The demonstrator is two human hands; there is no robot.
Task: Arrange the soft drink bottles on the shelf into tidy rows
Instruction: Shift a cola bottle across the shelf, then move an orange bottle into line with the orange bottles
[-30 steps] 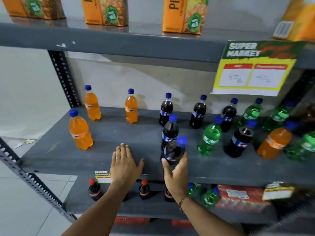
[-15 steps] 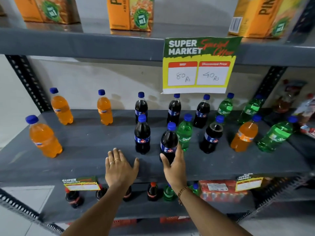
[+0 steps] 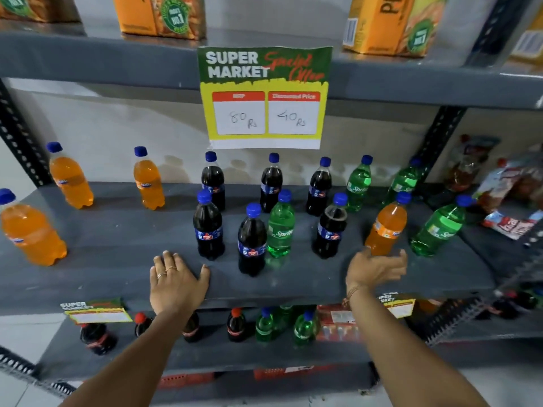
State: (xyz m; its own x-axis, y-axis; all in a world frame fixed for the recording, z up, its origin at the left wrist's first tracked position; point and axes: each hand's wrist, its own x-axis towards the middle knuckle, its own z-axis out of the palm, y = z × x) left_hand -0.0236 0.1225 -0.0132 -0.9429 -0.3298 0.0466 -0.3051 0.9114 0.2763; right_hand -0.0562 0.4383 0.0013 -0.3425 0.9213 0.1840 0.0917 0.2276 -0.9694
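Note:
Blue-capped bottles stand on the grey middle shelf (image 3: 117,259). Orange ones are at the left (image 3: 30,233), (image 3: 70,179), (image 3: 148,182). Dark cola bottles fill the middle; the nearest (image 3: 252,240) stands by the front edge, touching a green bottle (image 3: 280,229). At the right stand another cola bottle (image 3: 332,227), an orange bottle (image 3: 388,229) and a tilted green bottle (image 3: 439,227). My left hand (image 3: 176,282) lies flat on the shelf's front edge. My right hand (image 3: 374,268) is open, fingers spread, just below the right orange bottle's base, holding nothing.
A yellow and green price sign (image 3: 264,98) hangs from the upper shelf, which carries orange juice cartons (image 3: 388,24). The lower shelf holds red-capped cola bottles (image 3: 236,324) and green bottles (image 3: 304,327). Snack packets (image 3: 511,195) lie at the far right. Perforated uprights (image 3: 437,136) frame the shelf.
My right hand has let go of the nearest cola bottle, which now stands on the shelf, and moved right towards the orange bottle. The left hand has stayed put.

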